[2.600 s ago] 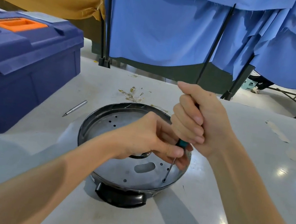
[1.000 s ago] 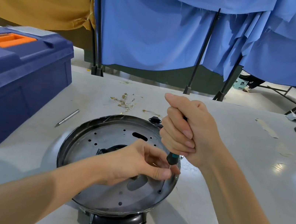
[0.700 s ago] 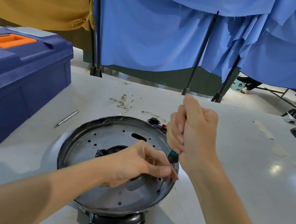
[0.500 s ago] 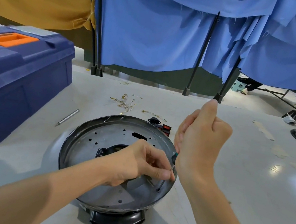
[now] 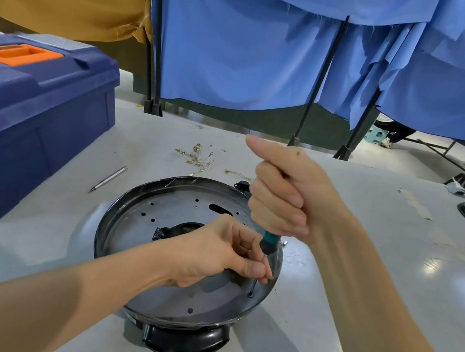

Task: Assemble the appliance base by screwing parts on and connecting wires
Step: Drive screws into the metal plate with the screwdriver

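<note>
A screwing step appears under way on the base, which sits directly beneath both hands. The right hand is fisted around the screwdriver handle, just above the left hand, which pinches the shaft over a hole near the rim. The next move likely calls for steady turns, keeping the tip seated.

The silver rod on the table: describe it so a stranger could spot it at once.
Start at the big blue toolbox on the left, then look toward the round metal appliance base. Between them on the pale tabletop lies the rod: slim, silver, pointed, and, unlike the teal screwdriver, lying loose.
</note>
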`<state>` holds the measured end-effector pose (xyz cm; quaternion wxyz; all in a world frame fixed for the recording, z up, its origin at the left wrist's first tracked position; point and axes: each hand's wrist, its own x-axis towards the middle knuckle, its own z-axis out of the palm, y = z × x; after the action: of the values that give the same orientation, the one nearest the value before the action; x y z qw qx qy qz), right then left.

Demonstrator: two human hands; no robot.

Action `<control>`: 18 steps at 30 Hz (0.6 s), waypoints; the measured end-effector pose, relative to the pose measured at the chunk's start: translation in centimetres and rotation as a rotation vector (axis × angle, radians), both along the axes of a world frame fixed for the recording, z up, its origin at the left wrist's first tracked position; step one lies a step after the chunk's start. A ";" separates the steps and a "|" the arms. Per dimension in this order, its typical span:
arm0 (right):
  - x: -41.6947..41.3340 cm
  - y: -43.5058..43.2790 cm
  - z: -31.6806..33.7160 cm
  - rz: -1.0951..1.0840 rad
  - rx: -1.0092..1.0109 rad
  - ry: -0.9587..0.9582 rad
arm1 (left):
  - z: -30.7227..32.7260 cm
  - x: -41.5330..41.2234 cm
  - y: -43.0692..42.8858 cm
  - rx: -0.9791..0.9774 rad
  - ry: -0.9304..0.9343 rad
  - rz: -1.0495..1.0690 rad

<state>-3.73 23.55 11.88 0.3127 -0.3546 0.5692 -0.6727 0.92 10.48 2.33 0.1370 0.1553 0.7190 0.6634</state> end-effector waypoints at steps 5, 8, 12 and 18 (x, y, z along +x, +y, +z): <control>1.0 -1.2 -0.9 -0.522 -0.116 0.030 | 0.0 -0.1 -0.3 0.059 -0.020 0.071; 1.8 -2.1 -1.8 -0.994 -0.164 0.217 | -0.1 -0.4 0.1 0.078 -0.023 0.072; 2.6 -1.6 -2.5 -0.922 -0.181 0.255 | -0.3 -0.5 0.1 0.069 -0.014 0.054; -0.1 0.7 0.2 0.089 0.055 -0.119 | 0.2 -0.1 0.4 0.021 -0.022 0.003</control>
<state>-3.84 24.26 12.11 0.3854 -0.3302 0.5516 -0.6619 0.83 10.91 2.50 0.1424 0.1484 0.7107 0.6728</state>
